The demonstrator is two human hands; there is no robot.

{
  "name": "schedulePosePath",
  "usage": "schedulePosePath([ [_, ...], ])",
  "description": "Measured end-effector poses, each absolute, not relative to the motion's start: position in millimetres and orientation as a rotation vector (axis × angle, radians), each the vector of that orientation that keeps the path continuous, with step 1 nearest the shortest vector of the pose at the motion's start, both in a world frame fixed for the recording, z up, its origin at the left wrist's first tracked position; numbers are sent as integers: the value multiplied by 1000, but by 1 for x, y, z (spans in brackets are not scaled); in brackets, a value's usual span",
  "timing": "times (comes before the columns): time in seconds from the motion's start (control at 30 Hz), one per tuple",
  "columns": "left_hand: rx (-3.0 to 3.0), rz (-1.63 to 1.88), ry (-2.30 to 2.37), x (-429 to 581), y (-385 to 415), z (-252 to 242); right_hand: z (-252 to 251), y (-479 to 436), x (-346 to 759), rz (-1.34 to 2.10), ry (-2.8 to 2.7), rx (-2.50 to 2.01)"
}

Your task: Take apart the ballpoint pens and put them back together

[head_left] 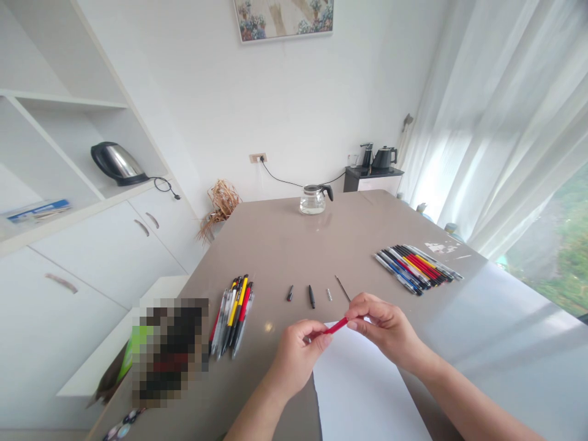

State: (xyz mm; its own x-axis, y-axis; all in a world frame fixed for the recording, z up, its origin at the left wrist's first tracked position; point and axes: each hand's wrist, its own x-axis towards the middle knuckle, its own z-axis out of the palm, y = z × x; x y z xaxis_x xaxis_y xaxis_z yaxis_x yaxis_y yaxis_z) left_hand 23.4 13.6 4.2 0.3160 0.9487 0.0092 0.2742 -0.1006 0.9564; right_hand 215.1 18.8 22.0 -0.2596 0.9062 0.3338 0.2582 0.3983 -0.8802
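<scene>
Grasping red pen barrel (337, 326) from both ends: with fingers of left hand (298, 354) at the nearer left end, with fingers of right hand (390, 327) at the farther right end. Held over the far edge of white paper (367, 392), with long axis slanting crosswise, away and to the right; directly between both hands, nearer to neither.

Just beyond the paper, pointing toward right fingers: refill (342, 287); cannot tell whether touching. Farther left along the same line beyond the paper: spring (329, 294), black grip section (311, 296), small black-and-red piece (290, 293). On tabletop (275, 245) left of the paper: pen bundle (233, 315). Beyond the paper to the right: pen row (418, 269). Well beyond the paper: glass pot (313, 201). Between both hands: no obstruction visible.
</scene>
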Motion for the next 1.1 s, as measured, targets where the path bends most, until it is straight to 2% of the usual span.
schedulePosePath([
  [0.4, 1552, 854, 1108, 24, 12, 7, 24, 20, 218, 864, -1689, -1047],
  [0.67, 1425, 925, 1071, 23, 13, 4, 2, 40, 237, 523, -1564, -1460],
  [0.77, 1387, 964, 1043, 24, 13, 5, -11, 51, 242, 368, -1655, -1556],
  [1.1, 1449, 960, 1132, 23, 17, 0, -24, 63, 232, 201, -2019, -1698],
])
